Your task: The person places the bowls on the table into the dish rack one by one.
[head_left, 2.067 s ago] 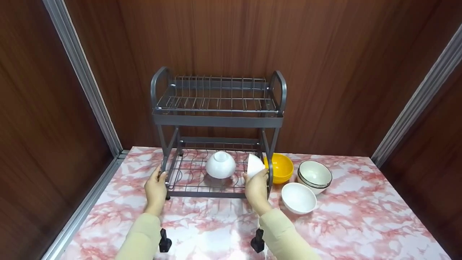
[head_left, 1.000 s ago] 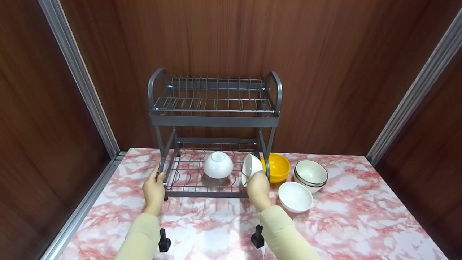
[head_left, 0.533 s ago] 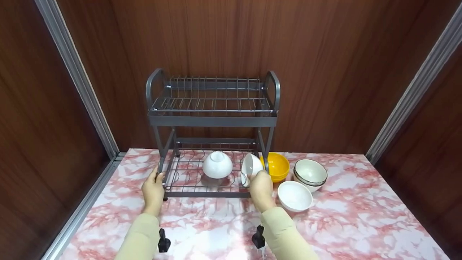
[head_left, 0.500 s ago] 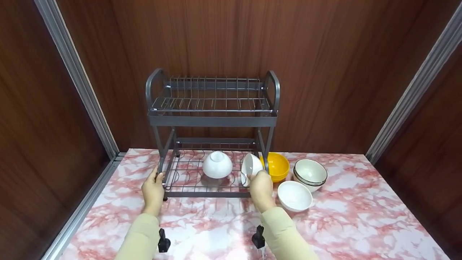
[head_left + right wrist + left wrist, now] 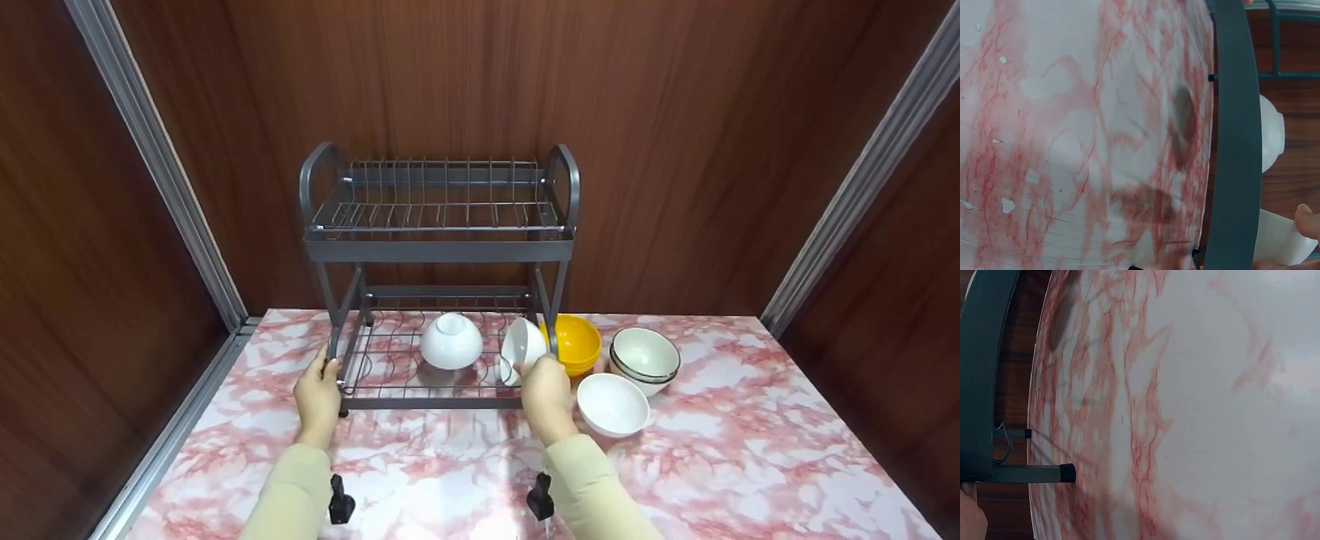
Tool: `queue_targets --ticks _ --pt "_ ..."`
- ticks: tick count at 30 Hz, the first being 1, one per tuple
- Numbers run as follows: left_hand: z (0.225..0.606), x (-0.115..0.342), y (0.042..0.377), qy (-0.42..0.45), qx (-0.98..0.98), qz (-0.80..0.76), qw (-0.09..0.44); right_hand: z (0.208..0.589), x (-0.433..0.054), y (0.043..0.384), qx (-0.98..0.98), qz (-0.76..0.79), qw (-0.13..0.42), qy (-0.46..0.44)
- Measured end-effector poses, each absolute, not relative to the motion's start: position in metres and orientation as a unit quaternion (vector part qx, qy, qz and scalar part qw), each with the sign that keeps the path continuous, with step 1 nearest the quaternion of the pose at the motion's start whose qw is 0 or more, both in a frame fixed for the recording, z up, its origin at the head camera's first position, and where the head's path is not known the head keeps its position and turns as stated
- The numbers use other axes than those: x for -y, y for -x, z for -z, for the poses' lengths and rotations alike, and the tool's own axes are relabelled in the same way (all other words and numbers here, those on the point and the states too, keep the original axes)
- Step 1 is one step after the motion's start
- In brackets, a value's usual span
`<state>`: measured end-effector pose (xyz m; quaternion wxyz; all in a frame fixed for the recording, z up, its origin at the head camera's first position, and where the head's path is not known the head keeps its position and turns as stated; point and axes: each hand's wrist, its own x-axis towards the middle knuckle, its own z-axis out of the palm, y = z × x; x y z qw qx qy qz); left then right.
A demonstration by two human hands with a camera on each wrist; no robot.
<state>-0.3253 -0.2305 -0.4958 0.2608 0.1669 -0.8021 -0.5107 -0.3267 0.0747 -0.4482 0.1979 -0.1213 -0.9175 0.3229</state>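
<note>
Gripping and steadying at the rack (image 5: 440, 251), both hands are working low at its two ends. Head view: left hand (image 5: 318, 397) is clasping the left post. Right hand (image 5: 545, 394) is reaching in at the right post, its grip apparently holding the tilted bowl (image 5: 525, 345); most fingers are hiding. Change: that bowl is now showing its hollow, facing left, where two seconds ago it was showing mostly outer wall; the hand is also sitting closer to the post. Reading: the bowl is probably settling on the lower tier, but not yet standing free.

Containers: upturned bowl (image 5: 451, 343) is resting mouth-down mid-tier. Yellow bowls (image 5: 579, 345) are nesting just outside the rack; rimmed bowls (image 5: 645, 356) are nesting farther right on the counter (image 5: 750, 450). White bowl (image 5: 613, 405) is facing up before them, bare inside.

Left wrist view: a rack foot (image 5: 1067, 473) is pointing toward the counter; only a scrap of hand is showing at the corner, against the frame.

Right wrist view: thumb (image 5: 1309, 222) is curling over the tilted bowl's edge, behind the front bar; the upturned bowl is sitting apart.
</note>
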Motion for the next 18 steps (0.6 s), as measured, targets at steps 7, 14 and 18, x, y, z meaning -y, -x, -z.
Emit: queue_targets --ticks 7,14,18 --pt "0.495 0.23 0.325 -0.171 0.801 0.518 0.248 0.45 -0.079 0.323 0.92 -0.325 0.19 0.112" --pt "0.495 0.23 0.326 -0.171 0.798 0.518 0.255 0.453 -0.087 0.318 0.92 -0.333 0.195 0.064" --pt "0.494 0.229 0.324 -0.171 0.797 0.519 0.256 0.453 -0.09 0.315 0.915 -0.351 0.193 0.049"
